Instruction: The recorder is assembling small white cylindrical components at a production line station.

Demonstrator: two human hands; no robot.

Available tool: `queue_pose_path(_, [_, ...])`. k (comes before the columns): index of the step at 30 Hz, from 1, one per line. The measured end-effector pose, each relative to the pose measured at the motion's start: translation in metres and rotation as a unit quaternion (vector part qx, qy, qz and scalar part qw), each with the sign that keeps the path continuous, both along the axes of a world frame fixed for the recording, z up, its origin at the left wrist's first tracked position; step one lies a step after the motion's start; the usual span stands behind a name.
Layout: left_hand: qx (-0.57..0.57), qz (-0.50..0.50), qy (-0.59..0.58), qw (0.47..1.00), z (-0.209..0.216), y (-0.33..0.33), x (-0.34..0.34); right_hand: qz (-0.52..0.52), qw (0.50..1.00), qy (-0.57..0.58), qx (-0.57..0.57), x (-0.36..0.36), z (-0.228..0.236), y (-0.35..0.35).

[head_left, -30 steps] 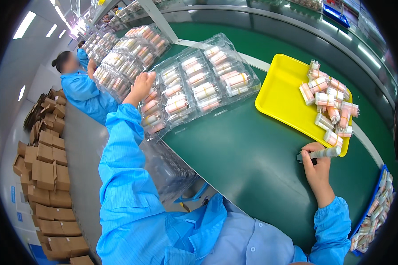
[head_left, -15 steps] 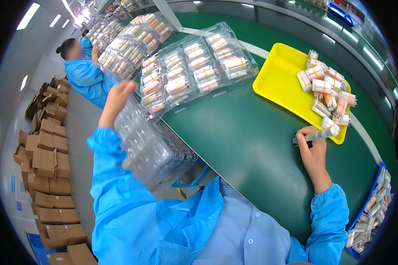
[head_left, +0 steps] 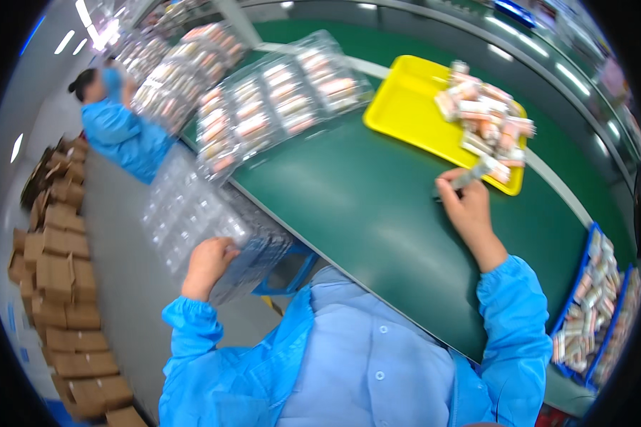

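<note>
My left hand [head_left: 210,267] is at the near edge of a stack of clear plastic blister trays [head_left: 192,213], its fingers curled on the top tray's rim. In my right hand [head_left: 468,213], above the green table, is a pale grey, pen-like cylinder [head_left: 475,173] with a dark part at its lower left end. Just beyond it lies a yellow tray [head_left: 406,99], its right side heaped with small white-and-pink cylindrical parts [head_left: 488,114]. Farther left on the table, a clear blister tray [head_left: 281,99] holds rows of similar parts.
Filled blister trays [head_left: 189,67] are piled at the far left, near a co-worker in blue [head_left: 124,132]. Blue bins [head_left: 584,306] of parts stand at the right. Cardboard boxes [head_left: 60,277] line the left floor. A blue stool [head_left: 292,274] shows beneath the tray stack.
My left hand has come down from beside the filled blister tray to the near edge of the empty tray stack. My right hand still holds the grey cylinder. The whole view has shifted.
</note>
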State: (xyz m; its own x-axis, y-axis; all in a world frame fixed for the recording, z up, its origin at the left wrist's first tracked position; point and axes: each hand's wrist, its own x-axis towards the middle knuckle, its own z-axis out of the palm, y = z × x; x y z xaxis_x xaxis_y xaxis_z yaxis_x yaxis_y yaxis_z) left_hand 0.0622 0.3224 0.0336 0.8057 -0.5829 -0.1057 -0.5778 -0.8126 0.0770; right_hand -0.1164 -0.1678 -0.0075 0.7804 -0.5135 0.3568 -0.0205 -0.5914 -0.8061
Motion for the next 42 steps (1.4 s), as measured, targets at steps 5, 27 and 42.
queue_pose_path(5, [-0.132,-0.064,-0.143,0.979,0.053,-0.126,-0.016,0.015,1.0,-0.011,0.021,0.003,0.001,0.005])
queue_pose_path(27, [-0.472,-0.331,0.092,0.812,0.004,-0.416,-0.005,0.002,0.993,-0.09,0.081,-0.012,0.039,-0.005])
queue_pose_path(42, [-0.384,-0.404,0.231,0.797,-0.008,-0.381,-0.053,-0.019,0.995,-0.097,0.007,-0.034,0.046,-0.025])
